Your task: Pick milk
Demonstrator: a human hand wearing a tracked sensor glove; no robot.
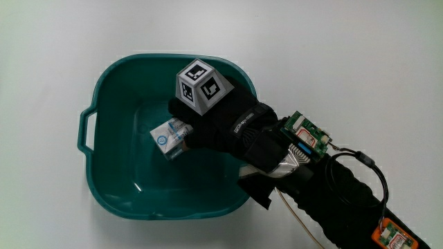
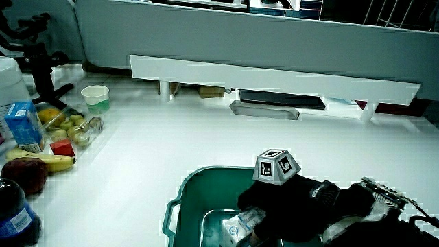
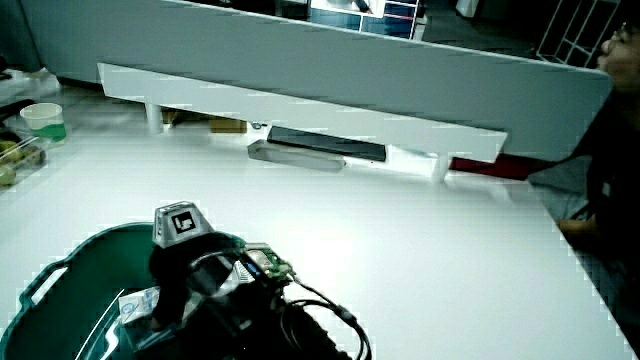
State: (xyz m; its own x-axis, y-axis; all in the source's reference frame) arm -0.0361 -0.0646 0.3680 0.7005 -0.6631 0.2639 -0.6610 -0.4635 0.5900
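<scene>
A small white and blue milk carton [image 1: 169, 137] lies inside a teal basin [image 1: 111, 104]. The gloved hand [image 1: 221, 121] reaches into the basin, with its fingers curled around the end of the carton nearest the forearm. The patterned cube [image 1: 202, 86] sits on the back of the hand. In both side views the carton [image 2: 244, 223] [image 3: 138, 304] shows low in the basin [image 2: 180, 199] [image 3: 60, 262], partly hidden by the hand [image 2: 295, 204] [image 3: 185, 270]. The carton appears to rest on the basin floor.
At the table's edge in a side view stand a blue carton [image 2: 24, 127], a banana [image 2: 42, 162], a red apple [image 2: 24, 175], a dark bottle [image 2: 14, 214], a tray of fruit [image 2: 77, 129] and a paper cup [image 2: 96, 97]. A low white partition [image 2: 274, 79] runs along the table.
</scene>
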